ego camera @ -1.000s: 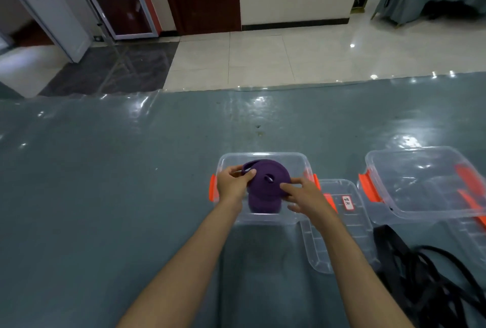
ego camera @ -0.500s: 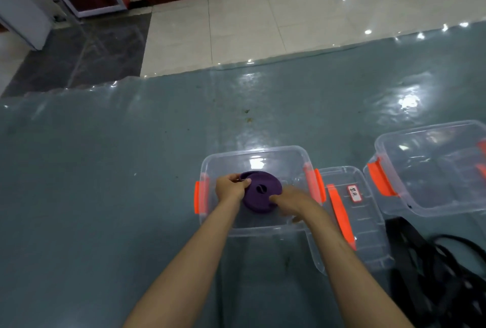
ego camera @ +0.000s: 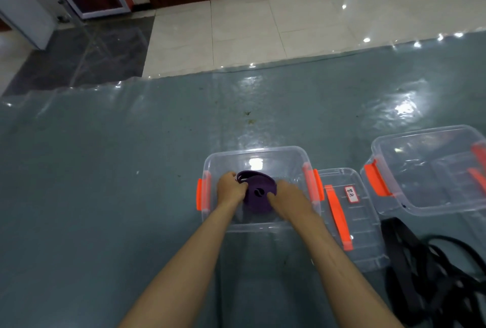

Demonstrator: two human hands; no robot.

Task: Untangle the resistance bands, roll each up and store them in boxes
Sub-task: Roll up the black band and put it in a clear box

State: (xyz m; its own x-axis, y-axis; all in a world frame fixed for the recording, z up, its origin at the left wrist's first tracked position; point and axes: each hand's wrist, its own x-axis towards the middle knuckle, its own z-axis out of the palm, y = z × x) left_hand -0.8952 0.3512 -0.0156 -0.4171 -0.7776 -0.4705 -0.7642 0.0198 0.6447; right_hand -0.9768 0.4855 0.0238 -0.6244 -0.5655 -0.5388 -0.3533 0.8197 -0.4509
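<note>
A rolled purple resistance band lies low inside a clear plastic box with orange side latches. My left hand grips the roll's left edge, where a loose outer loop sticks up. My right hand holds the roll's right side with fingers curled against it. Both hands are down inside the box. A tangle of black resistance bands lies on the mat at the lower right.
The box's clear lid, with an orange handle and a small label, lies flat just right of it. A second clear box with orange latches stands at the far right. Grey-green mat under glossy plastic covers the floor; tiles and doors lie beyond.
Both hands have lowered the purple roll from above the box's rim down into the box. The view has tilted down and nearer.
</note>
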